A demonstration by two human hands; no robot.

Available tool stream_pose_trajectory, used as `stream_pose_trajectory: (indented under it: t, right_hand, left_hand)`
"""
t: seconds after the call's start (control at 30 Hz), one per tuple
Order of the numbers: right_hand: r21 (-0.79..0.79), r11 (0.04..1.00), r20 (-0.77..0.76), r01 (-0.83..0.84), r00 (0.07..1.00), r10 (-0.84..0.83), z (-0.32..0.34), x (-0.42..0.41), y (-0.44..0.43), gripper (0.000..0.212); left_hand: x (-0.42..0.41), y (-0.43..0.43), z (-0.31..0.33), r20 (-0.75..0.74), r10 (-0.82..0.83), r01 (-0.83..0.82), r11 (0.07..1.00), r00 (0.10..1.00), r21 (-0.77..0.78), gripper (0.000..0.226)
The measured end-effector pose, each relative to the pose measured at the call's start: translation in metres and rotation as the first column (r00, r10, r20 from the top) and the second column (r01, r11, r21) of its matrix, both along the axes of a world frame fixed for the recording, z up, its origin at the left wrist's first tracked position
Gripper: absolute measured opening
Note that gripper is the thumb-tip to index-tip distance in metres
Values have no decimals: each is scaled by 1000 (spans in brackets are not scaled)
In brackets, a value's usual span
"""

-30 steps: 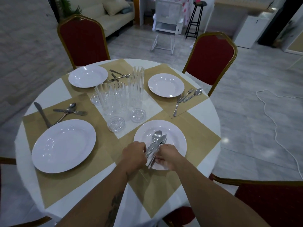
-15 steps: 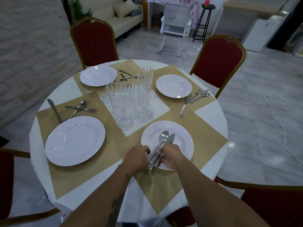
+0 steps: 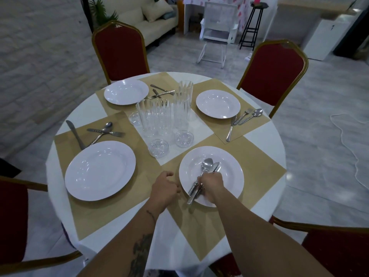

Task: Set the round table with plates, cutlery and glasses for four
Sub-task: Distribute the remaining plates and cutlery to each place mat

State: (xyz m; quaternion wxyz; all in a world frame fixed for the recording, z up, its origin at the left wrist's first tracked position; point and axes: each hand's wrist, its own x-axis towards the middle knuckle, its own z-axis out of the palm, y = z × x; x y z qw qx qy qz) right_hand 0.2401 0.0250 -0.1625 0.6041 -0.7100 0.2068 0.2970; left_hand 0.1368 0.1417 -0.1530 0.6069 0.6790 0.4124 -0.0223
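A round white table (image 3: 265, 132) carries several tan placemats, each with a white plate. Over the near right plate (image 3: 229, 172) my right hand (image 3: 211, 183) grips a bundle of cutlery (image 3: 203, 172): a spoon and a knife show, the rest is hidden. My left hand (image 3: 164, 189) hovers just left of that plate, fingers loosely curled, holding nothing. The near left plate (image 3: 99, 170) has a knife, fork and spoon (image 3: 99, 131) behind it. The far left plate (image 3: 125, 91) and far right plate (image 3: 217, 103) have cutlery beside them. Several ribbed glasses (image 3: 163, 118) stand clustered at the centre.
Red chairs with gold frames stand behind the far left plate (image 3: 119, 52), behind the far right plate (image 3: 273, 70), at the near left (image 3: 12, 224) and the near right (image 3: 339, 252). A white cable (image 3: 347, 140) lies on the floor to the right.
My left hand has let go of the cutlery bundle and drawn back to the left, off the plate. My right hand alone holds the bundle now.
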Motion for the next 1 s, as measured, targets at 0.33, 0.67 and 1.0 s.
stream_pose_trajectory:
  t: [0.33,0.67,1.0]
  right_hand:
    - [-16,997,13,75,997,-75,11,-3,2,31]
    - [-296,950,88,-100,987,132,38,-7,-60,24]
    - [-367,925,138,-92,979,152,29,-8,-101,10]
  left_hand:
    - [3,9,2,-82,-85,70,982,993,-175,50]
    - [19,2,12,8,-266,263,947,964,-186,29]
    - [31,-37,10,17,-263,259,935,965,-242,48]
